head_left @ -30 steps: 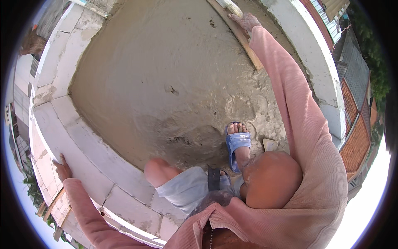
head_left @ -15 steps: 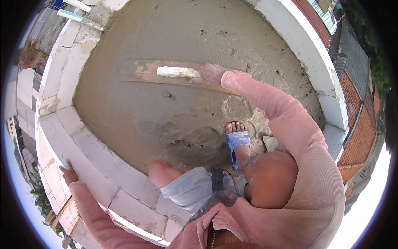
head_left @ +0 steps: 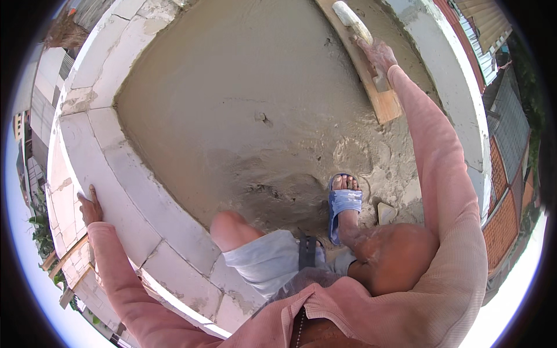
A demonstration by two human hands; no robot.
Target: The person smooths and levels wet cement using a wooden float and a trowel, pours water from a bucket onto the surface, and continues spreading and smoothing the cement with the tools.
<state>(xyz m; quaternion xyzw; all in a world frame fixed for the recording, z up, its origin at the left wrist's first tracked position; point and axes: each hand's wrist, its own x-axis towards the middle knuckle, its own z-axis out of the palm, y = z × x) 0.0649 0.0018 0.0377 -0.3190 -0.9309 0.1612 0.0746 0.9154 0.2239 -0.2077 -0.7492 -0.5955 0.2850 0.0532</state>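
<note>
Two hands we see: the right hand curls round the pale handle of a wooden float — which appears to rest on the wet mortar, near the right wall. The left hand lies, fingers apart, on the block wall — and a blue sandal stands between.

Lettering (on the blue sandal) is unreadable.

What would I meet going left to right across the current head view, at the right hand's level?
Left block wall, wet grey-brown mix, wooden float, right hand, the mix again, right wall, pale corrugated sheet.
</note>
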